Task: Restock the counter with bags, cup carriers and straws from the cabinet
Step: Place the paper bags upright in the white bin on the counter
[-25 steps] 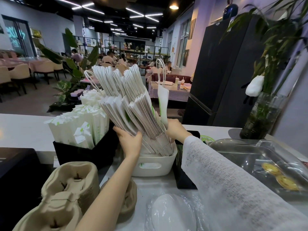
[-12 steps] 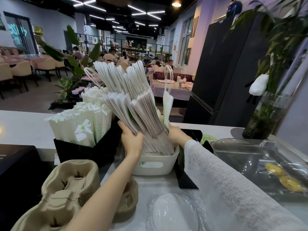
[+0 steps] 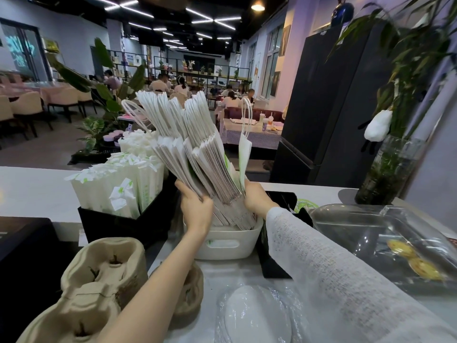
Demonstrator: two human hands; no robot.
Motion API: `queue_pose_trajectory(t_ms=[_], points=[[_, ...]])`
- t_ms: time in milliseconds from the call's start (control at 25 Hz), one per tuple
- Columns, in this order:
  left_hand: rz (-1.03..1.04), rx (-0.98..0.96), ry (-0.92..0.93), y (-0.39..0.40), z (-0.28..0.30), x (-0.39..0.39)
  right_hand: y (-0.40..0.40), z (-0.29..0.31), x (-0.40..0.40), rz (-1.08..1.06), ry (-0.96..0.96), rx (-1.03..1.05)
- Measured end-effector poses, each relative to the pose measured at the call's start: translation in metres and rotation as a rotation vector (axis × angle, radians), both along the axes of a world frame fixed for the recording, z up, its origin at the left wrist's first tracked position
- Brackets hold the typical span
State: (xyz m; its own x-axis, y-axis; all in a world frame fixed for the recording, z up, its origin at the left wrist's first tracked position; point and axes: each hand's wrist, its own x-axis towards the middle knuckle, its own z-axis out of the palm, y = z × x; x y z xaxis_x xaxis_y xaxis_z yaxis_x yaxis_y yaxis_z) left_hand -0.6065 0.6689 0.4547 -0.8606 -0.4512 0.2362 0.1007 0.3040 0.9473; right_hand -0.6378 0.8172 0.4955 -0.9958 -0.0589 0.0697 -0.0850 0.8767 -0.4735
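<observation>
Illumination is mixed indoor light. Linear ceiling strips (image 3: 212, 19) and one round downlight (image 3: 258, 7), far above and behind the grip, read as blown-out white against a dark ceiling. The white paper bags (image 3: 197, 154) at the grip are evenly lit and sharp, with soft shadow between their layers. The table (image 3: 37, 191) left of the grip is bright, nearly overexposed. The clear plastic tray (image 3: 371, 226) right of the grip carries glare streaks. Wide-angle distortion bends the frame edges; the sleeve (image 3: 346, 280) nearest the camera is soft. The background has a violet cast.
</observation>
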Motion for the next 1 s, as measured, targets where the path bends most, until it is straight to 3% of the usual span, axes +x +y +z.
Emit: queue_pose_trajectory(t_ms=[360,520,680,1000], points=[[0.024,0.212,0.050,0.002,0.003,0.003,0.006,0.042,0.012,-0.125,0.017,-0.378],[0.033,0.277,0.038,0.001,0.006,0.010,0.027,0.046,0.027,-0.183,-0.020,-0.397],[-0.013,0.224,0.031,-0.002,0.010,0.028,0.039,0.050,0.047,-0.234,-0.073,-0.393],[-0.211,0.114,-0.182,-0.030,0.048,0.087,0.040,0.074,0.125,-0.240,-0.167,-0.298]])
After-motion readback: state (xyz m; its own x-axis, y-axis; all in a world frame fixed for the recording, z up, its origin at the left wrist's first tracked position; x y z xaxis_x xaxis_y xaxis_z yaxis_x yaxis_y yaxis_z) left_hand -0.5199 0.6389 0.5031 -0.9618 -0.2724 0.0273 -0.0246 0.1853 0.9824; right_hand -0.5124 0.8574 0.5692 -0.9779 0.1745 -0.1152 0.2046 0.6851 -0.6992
